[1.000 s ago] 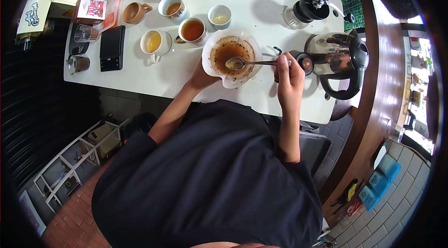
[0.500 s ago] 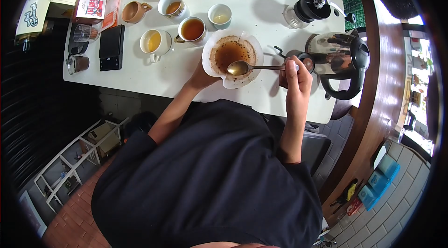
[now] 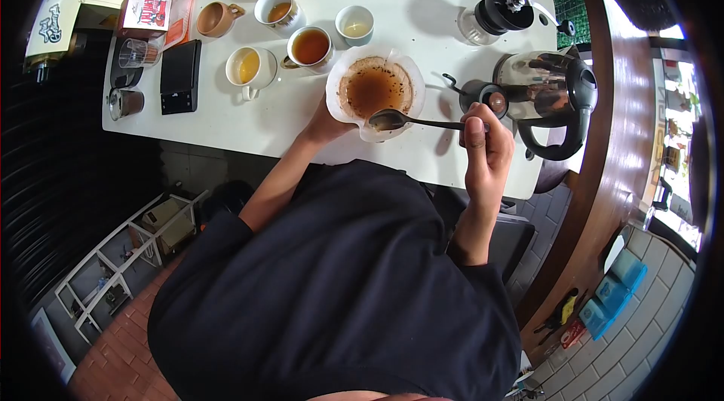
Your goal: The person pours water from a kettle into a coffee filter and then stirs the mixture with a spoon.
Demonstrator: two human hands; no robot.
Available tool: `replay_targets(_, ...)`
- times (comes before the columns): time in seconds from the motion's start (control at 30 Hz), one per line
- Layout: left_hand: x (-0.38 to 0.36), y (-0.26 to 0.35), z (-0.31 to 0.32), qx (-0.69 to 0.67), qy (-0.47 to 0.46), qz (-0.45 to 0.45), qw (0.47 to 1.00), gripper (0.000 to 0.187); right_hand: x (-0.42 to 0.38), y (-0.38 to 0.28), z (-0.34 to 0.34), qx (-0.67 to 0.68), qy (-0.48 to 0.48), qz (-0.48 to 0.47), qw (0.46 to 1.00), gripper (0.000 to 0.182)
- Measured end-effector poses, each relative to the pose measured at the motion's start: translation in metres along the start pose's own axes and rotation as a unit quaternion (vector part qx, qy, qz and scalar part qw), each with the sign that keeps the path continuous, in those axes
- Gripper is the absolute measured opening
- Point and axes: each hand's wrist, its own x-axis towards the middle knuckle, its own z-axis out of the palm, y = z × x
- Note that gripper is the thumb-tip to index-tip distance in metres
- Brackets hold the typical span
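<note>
My left hand (image 3: pixel 329 125) is at the near left side of a white paper coffee filter (image 3: pixel 413 78), its fingers mostly hidden behind it. Brown liquid fills the filter, with dark grounds stuck around the inner wall. Whatever holder is underneath cannot be seen. Between the closed fingers of my right hand (image 3: pixel 489 146) is the handle of a metal spoon (image 3: pixel 426 123). The spoon's bowl is over the filter's near edge and looks dark. Just beyond my right hand stands a small dark container (image 3: pixel 473 96).
Several cups, one with amber liquid (image 3: pixel 311 47), stand behind the filter. A glass kettle (image 3: pixel 539 92) and a hand grinder (image 3: pixel 504 13) are on the right. At left lie a black scale (image 3: pixel 179 78) and a red-white box (image 3: pixel 146 12). The white table's (image 3: pixel 249 130) front edge is near my body.
My right hand has shifted right and slightly nearer to me. The spoon's bowl has moved from over the middle of the liquid to the filter's near edge. My left hand stays in place.
</note>
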Motion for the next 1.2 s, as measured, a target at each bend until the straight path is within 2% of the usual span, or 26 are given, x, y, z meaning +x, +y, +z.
replay_targets(0.17, 0.005, 0.026, 0.007, 0.050, 0.006, 0.044, 0.998, 0.083, 0.005, 0.005, 0.005, 0.011, 0.019, 0.032, 0.999, 0.034)
replay_targets(0.23, 0.005, 0.030, 0.009, 0.016, 0.014, -0.019, 1.000, 0.081, 0.009, 0.009, 0.010, 0.018, 0.026, 0.053, 0.998, 0.034)
replay_targets(0.43, 0.009, 0.024, 0.007, 0.040, 0.004, 0.007, 0.999, 0.076, 0.014, 0.026, 0.023, 0.037, 0.016, 0.101, 0.994, 0.035)
replay_targets(0.63, 0.007, 0.026, 0.007, 0.034, 0.005, 0.053, 0.998, 0.074, 0.013, 0.033, 0.025, 0.015, 0.011, 0.099, 0.995, 0.037)
replay_targets(0.7, 0.007, 0.030, 0.007, 0.044, 0.005, 0.041, 0.998, 0.074, 0.014, 0.033, 0.025, 0.012, 0.012, 0.100, 0.995, 0.038)
replay_targets(0.97, 0.008, 0.024, 0.005, 0.024, -0.008, 0.005, 1.000, 0.074, 0.016, 0.031, 0.019, 0.141, -0.016, 0.155, 0.978, 0.036)
replay_targets(1.03, 0.007, 0.035, 0.008, 0.066, 0.004, 0.049, 0.997, 0.075, 0.016, 0.030, 0.015, 0.153, -0.014, 0.157, 0.976, 0.036)
replay_targets(1.2, 0.007, 0.033, 0.007, 0.041, 0.001, 0.041, 0.998, 0.077, 0.013, 0.026, 0.006, 0.158, -0.009, 0.127, 0.979, 0.034)
